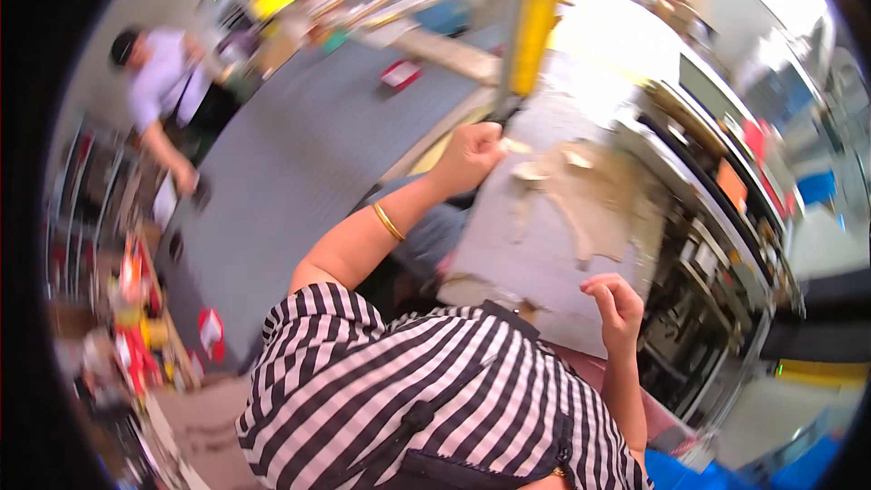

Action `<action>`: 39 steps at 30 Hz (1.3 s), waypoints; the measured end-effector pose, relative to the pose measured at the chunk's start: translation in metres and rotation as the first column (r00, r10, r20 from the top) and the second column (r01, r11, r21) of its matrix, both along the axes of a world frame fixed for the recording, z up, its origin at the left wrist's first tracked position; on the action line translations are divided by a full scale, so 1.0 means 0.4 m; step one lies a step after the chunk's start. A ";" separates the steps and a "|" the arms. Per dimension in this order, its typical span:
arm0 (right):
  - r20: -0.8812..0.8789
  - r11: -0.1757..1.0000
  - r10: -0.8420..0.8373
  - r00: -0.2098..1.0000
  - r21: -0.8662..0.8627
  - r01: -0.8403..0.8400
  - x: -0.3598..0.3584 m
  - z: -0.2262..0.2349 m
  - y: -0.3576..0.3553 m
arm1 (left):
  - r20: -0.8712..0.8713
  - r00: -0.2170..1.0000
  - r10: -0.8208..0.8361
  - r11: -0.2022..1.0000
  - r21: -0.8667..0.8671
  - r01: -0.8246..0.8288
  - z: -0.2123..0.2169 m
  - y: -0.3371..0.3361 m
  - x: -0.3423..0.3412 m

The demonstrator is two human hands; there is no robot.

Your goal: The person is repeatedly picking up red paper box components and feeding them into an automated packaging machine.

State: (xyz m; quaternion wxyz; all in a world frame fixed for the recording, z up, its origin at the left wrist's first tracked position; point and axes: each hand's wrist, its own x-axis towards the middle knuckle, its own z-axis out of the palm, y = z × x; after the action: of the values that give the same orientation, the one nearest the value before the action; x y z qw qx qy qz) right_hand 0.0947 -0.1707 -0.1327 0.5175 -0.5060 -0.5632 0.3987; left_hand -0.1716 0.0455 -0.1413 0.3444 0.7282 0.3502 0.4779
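My left hand is closed in a fist at the left edge of a pale grey work surface, close to the foot of a yellow post. Whatever is inside that fist is hidden. Across the surface, at its near right side, my right hand has its fingers curled in with thumb and forefinger close together; anything between them is too small to make out. Between the hands lies an irregular tan patch or sheet, with a small cream piece at its left.
A large grey table on the left carries a red and white box. Beyond it a person in a light shirt reaches down to it. Machinery with metal rails borders my right side. Red and yellow items crowd the lower left.
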 end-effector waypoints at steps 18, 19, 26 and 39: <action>0.964 0.978 0.149 0.218 -0.112 -0.174 -0.529 -0.206 0.512 | -0.929 -0.288 0.232 -0.483 0.147 -0.863 -0.504 -0.918 -1.532; 0.964 0.976 0.148 0.219 -0.107 -0.188 -0.530 -0.207 0.520 | -0.932 -0.292 0.214 -0.493 0.155 -0.856 -0.509 -0.956 -1.548; 0.962 0.968 0.186 0.198 -0.144 -0.207 -0.539 -0.197 0.539 | -0.947 -0.301 0.110 -0.386 0.238 -0.891 -0.581 -1.027 -1.645; 0.791 0.821 0.322 0.520 0.041 -0.570 -0.416 -0.105 0.332 | -0.135 0.895 0.424 0.873 -0.202 -0.444 -0.110 -0.219 -0.851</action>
State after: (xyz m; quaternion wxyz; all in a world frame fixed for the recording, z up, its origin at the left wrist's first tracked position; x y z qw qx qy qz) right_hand -0.0717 -0.0377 -0.1747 0.1826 -0.3767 -0.8896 0.1826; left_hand -0.5120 -0.0420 -0.1853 0.2941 0.6065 0.5717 0.4678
